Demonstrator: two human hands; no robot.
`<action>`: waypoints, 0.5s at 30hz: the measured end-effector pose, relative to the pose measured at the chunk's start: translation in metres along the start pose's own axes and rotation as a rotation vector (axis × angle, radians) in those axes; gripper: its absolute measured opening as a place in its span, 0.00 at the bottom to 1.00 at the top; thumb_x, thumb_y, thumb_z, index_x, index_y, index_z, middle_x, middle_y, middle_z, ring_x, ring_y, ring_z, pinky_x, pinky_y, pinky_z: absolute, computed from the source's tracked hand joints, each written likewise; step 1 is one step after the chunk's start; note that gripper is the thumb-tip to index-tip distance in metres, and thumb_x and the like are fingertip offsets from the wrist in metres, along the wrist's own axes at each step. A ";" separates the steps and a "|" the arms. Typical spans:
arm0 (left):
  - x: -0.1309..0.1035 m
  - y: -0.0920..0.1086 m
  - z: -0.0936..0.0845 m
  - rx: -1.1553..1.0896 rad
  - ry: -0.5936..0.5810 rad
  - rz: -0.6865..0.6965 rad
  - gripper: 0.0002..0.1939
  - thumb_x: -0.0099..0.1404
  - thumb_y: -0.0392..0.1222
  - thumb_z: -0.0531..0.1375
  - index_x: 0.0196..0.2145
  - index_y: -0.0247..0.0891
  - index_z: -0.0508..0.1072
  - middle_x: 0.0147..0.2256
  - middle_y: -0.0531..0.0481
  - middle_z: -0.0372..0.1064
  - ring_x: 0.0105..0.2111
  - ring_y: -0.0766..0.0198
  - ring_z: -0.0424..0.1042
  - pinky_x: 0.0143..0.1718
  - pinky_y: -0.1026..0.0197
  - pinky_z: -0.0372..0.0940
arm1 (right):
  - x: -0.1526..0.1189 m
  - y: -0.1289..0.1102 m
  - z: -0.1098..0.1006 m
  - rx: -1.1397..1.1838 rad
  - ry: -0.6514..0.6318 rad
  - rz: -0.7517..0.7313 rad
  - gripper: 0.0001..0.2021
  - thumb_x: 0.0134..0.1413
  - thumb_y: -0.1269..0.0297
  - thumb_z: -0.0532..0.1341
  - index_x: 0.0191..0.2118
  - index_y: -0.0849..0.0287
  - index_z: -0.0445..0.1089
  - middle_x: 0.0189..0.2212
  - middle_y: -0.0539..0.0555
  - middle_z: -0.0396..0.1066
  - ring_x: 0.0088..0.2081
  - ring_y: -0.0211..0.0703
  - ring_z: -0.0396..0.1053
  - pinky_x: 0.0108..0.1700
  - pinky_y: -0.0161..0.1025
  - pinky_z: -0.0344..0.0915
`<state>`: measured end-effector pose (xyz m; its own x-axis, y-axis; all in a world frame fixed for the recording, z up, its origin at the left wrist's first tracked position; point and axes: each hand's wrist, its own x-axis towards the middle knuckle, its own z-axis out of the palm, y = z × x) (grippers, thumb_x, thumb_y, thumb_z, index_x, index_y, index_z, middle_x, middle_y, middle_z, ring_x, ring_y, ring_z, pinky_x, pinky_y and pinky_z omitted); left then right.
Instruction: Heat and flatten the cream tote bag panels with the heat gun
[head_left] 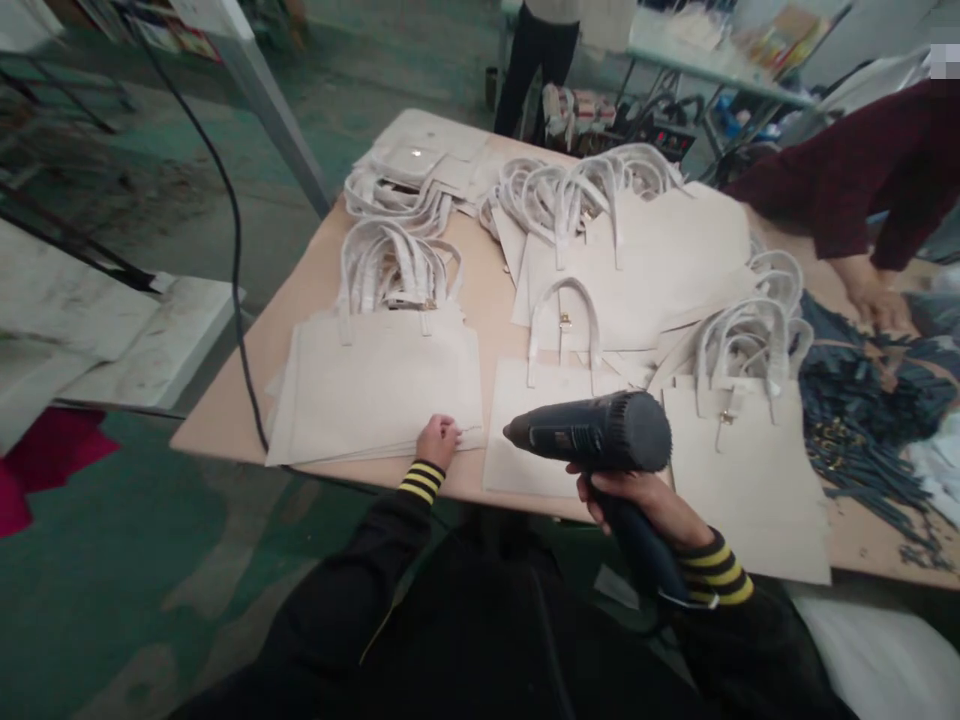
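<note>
Here, left hand [437,440] curled on bag stack [375,385], right hand [637,497] gripping heat gun [592,432].

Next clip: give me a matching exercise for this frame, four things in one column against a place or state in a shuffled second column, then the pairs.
Things:
1. left hand
2. right hand
3. co-worker's hand
4. black cable

Places or states:
A. on the dark straps at the table's far right
B. gripping the heat gun by its handle
C. hanging over the table's left edge
D. fingertips on the near corner of the left stack of cream bags

Pairs: 1-D, 2-B, 3-A, 4-C
</note>
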<state>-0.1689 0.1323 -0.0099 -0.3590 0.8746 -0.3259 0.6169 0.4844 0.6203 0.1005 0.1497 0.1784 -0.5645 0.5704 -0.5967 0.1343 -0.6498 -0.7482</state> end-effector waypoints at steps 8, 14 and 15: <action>0.013 0.028 0.013 0.135 -0.086 0.133 0.13 0.63 0.43 0.53 0.42 0.33 0.66 0.38 0.47 0.67 0.37 0.63 0.68 0.39 0.54 0.65 | -0.044 0.056 0.013 -0.073 -0.056 0.091 0.12 0.48 0.57 0.60 0.28 0.64 0.68 0.24 0.53 0.66 0.23 0.36 0.64 0.26 0.36 0.61; 0.022 0.062 0.040 0.319 -0.092 0.106 0.15 0.61 0.42 0.55 0.45 0.34 0.65 0.46 0.44 0.63 0.44 0.58 0.65 0.43 0.49 0.62 | -0.058 0.081 -0.001 -0.019 -0.043 0.065 0.14 0.48 0.56 0.60 0.32 0.65 0.68 0.21 0.52 0.66 0.21 0.36 0.63 0.25 0.34 0.61; 0.024 0.066 0.043 0.345 -0.085 0.081 0.15 0.61 0.42 0.55 0.45 0.34 0.65 0.46 0.44 0.62 0.44 0.57 0.64 0.44 0.49 0.62 | -0.061 0.082 -0.003 -0.003 -0.051 0.052 0.14 0.48 0.56 0.60 0.34 0.65 0.68 0.21 0.52 0.66 0.21 0.35 0.63 0.24 0.34 0.61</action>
<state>-0.1069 0.1858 -0.0071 -0.2488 0.9022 -0.3523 0.8462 0.3794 0.3740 0.1486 0.0628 0.1524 -0.5974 0.5092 -0.6195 0.1674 -0.6763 -0.7173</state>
